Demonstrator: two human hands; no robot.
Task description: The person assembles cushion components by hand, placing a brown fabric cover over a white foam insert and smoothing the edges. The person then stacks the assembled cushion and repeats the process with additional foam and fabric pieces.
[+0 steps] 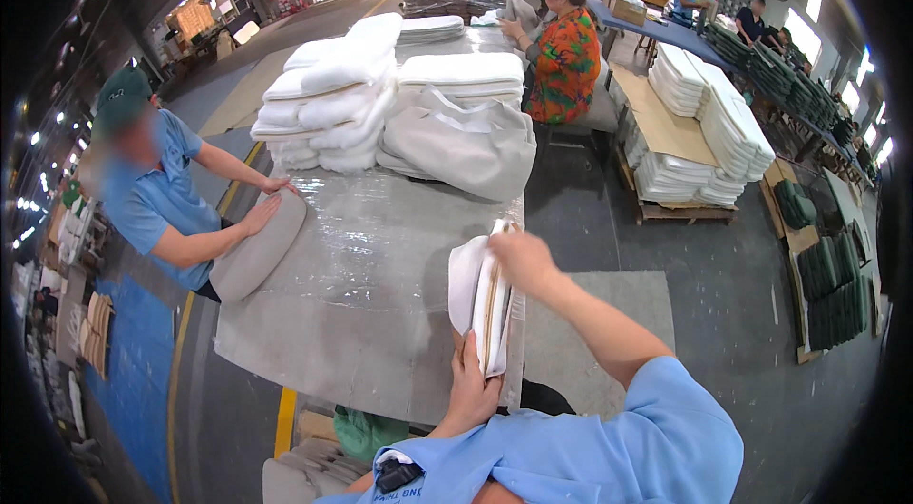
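Note:
A seat cushion [460,287] with a pale cover stands on its long edge near the right side of the table. Along its upward-facing side runs an opening with a thin brown zipper-like strip [492,300] and white padding beside it. My left hand [468,392] is wrapped around the cushion's near end, thumb and fingers against its sides. At the far end my right hand [521,259] is closed on the cover's edge; it is slightly blurred, and its fingertips are partly hidden.
A plastic-covered table [352,314] carries white padding stacks [333,90] and a heap of grey covers [461,143]. At left a co-worker presses a grey cushion [262,242]. Another person [563,52] sits beyond. White pads fill a pallet [687,212] at right.

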